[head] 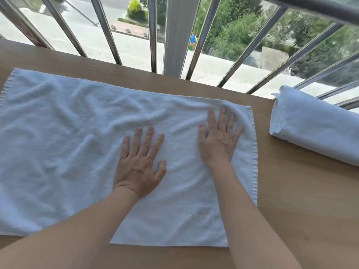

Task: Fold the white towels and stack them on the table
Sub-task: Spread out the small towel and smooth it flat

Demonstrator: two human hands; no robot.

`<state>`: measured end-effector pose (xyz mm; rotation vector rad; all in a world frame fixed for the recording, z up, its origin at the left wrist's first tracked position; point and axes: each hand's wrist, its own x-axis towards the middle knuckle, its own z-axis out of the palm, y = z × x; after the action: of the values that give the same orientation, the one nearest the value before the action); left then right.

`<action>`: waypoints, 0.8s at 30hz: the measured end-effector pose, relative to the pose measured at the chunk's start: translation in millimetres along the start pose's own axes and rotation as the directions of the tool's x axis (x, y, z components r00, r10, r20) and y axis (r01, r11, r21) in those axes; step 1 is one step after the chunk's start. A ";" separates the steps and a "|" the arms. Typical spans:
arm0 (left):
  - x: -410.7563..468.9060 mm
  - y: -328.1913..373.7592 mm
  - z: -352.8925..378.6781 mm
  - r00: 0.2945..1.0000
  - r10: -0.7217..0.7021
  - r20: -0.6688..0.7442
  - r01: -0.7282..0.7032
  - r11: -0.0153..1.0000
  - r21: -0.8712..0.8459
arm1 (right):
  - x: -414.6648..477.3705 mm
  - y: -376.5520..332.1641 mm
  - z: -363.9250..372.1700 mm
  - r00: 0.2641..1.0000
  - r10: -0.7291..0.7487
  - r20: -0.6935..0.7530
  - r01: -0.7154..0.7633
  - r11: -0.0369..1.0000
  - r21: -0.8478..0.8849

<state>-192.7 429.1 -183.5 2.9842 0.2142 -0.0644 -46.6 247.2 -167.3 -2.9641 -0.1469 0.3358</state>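
A white towel (64, 144) lies spread out and wrinkled across the wooden table (291, 200), reaching from the left edge of the view to right of centre. My left hand (138, 162) lies flat on it near the middle, fingers straight and spread. My right hand (218, 136) presses flat on the towel close to its right hem, slightly blurred. A second white towel (314, 129), folded into a thick bundle, rests on the table at the far right, apart from the spread one.
Slanted metal railing bars (153, 35) and glass run along the table's far edge, with a street and trees far below. Bare wood shows between the two towels and along the near edge.
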 end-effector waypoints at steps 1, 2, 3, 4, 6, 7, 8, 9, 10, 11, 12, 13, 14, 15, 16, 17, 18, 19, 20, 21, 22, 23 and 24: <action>0.4 0.8 -0.5 1.000 0.000 -0.002 0.000 1.000 0.001 | -5.0 -10.4 2.1 0.999 -0.040 -0.023 0.040 0.999 0.010; 0.7 1.3 -1.7 1.000 -0.002 -0.001 0.002 1.000 0.000 | -11.9 -20.1 5.5 0.993 -0.109 -0.033 0.109 0.994 0.001; 1.7 1.3 -2.3 1.000 -0.005 -0.002 0.005 1.000 -0.002 | -17.3 -25.9 9.6 0.983 -0.181 -0.021 0.180 0.983 -0.025; 2.1 1.1 -2.4 1.000 -0.011 -0.002 0.011 1.000 -0.002 | -19.0 -25.8 12.5 0.974 -0.226 0.012 0.226 0.973 -0.049; 0.3 1.1 -2.1 1.000 -0.013 0.007 0.013 1.000 -0.003 | -9.2 -10.1 9.4 0.982 -0.185 0.045 0.187 0.981 -0.059; 0.4 0.7 -1.9 1.000 -0.014 0.002 0.014 1.000 -0.004 | 0.9 0.4 5.7 0.990 -0.137 0.031 0.138 0.989 -0.058; 0.8 0.2 -1.8 1.000 -0.017 0.001 0.017 1.000 -0.005 | 11.3 10.2 0.9 0.996 -0.087 0.024 0.088 0.995 -0.054; 1.3 0.1 -2.0 1.000 -0.015 0.003 0.015 1.000 -0.005 | 19.7 19.0 -5.1 0.999 -0.039 0.038 0.041 0.998 -0.048; 1.2 0.3 -2.6 1.000 -0.012 0.004 0.012 1.000 -0.009 | 25.2 24.7 -10.4 0.999 0.003 0.053 -0.001 0.999 -0.044; 1.0 0.5 -3.3 1.000 -0.013 -0.002 0.013 1.000 -0.017 | 27.5 26.6 -13.2 0.998 0.037 0.056 -0.035 0.999 -0.036; 1.4 0.8 -3.9 1.000 -0.018 -0.008 0.017 1.000 -0.022 | 26.0 23.4 -13.8 0.997 0.063 0.043 -0.063 0.998 0.000; 1.9 1.4 -4.1 1.000 -0.021 -0.004 0.021 1.000 -0.023 | 17.8 15.5 -12.8 0.996 0.085 0.018 -0.086 0.995 0.058; 1.9 1.9 -4.4 1.000 -0.022 0.004 0.022 0.999 -0.023 | 3.3 4.0 -9.7 0.996 0.084 -0.023 -0.081 0.990 0.118; 1.6 1.9 -4.5 1.000 -0.026 0.008 0.026 0.999 -0.026 | -15.8 -9.8 -4.3 0.996 0.046 -0.074 -0.033 0.986 0.165; 1.7 1.7 -4.9 1.000 -0.028 0.011 0.029 0.999 -0.028 | -39.2 -23.7 3.3 0.994 -0.018 -0.108 0.038 0.982 0.183; 2.0 1.7 -5.1 0.999 -0.030 0.018 0.031 0.999 -0.025 | -63.2 -35.0 12.5 0.990 -0.088 -0.112 0.107 0.979 0.176; 2.6 1.8 -5.0 0.999 -0.032 0.026 0.033 0.999 -0.021 | -83.9 -41.3 21.8 0.984 -0.147 -0.100 0.161 0.976 0.148; 3.0 1.6 -5.3 0.999 -0.034 0.032 0.034 0.999 -0.019 | -99.7 -41.5 29.3 0.981 -0.176 -0.079 0.184 0.976 0.115; 2.8 1.7 -5.4 0.999 -0.035 0.037 0.036 0.999 -0.022 | -109.7 -35.4 34.6 0.983 -0.169 -0.067 0.175 0.981 0.088; 2.5 1.9 -5.6 0.998 -0.037 0.043 0.038 0.999 -0.028 | -114.5 -24.3 36.3 0.989 -0.133 -0.065 0.138 0.987 0.080; 2.7 2.1 -5.4 0.998 -0.039 0.044 0.040 0.999 -0.034 | -115.4 -11.5 35.3 0.994 -0.088 -0.067 0.093 0.993 0.078; 2.8 1.5 -5.0 0.998 -0.041 0.043 0.043 0.998 -0.041 | -116.1 1.5 33.4 0.997 -0.049 -0.063 0.053 0.996 0.068; 3.0 1.0 -4.5 0.998 -0.041 0.044 0.043 0.998 -0.046 | -117.6 15.4 31.0 0.998 -0.009 -0.058 0.012 0.999 0.049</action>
<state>-189.4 429.2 -179.1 2.9282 0.2702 -0.1261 -166.6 223.0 -174.5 -2.9200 -0.1445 0.2481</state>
